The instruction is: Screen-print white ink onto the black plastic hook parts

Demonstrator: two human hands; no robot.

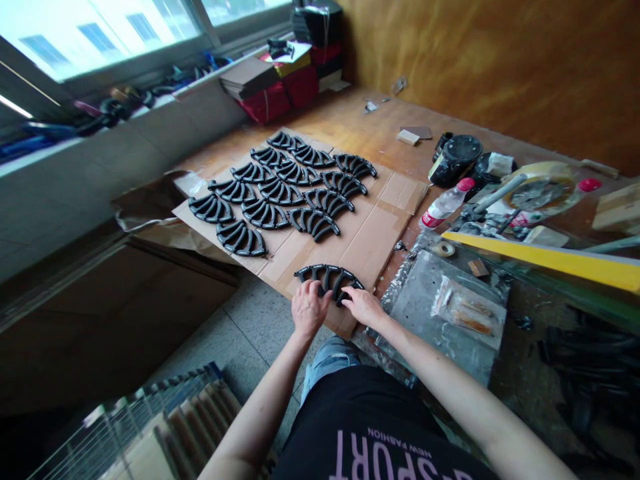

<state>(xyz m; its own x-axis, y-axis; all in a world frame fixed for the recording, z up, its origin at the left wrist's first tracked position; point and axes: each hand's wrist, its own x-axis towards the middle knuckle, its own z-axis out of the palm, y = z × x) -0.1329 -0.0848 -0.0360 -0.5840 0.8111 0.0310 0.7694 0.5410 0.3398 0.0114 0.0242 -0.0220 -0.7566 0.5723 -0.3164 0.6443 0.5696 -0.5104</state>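
Observation:
On the near part of a flat cardboard sheet (357, 250) lies a fan-shaped row of black curved handle-like pieces (330, 272). My left hand (309, 310) grips the near left side of this row, its fingers bent and thumb turned inward. At the row's right end, my right hand (364, 307) closes thumb and fingers on the last pieces. The fingertips partly cover the near ends. Farther up the same sheet, several similar black fans (280, 191) lie side by side in rows.
Right of the cardboard stand a red-capped plastic bottle (445, 205), a black tub (456, 160) and a tape roll (540, 187). A yellow bar (545, 257) crosses the bench near a grey board (425, 293). Dark pieces (595, 373) lie at far right. Red bundles (267, 101) sit by the window.

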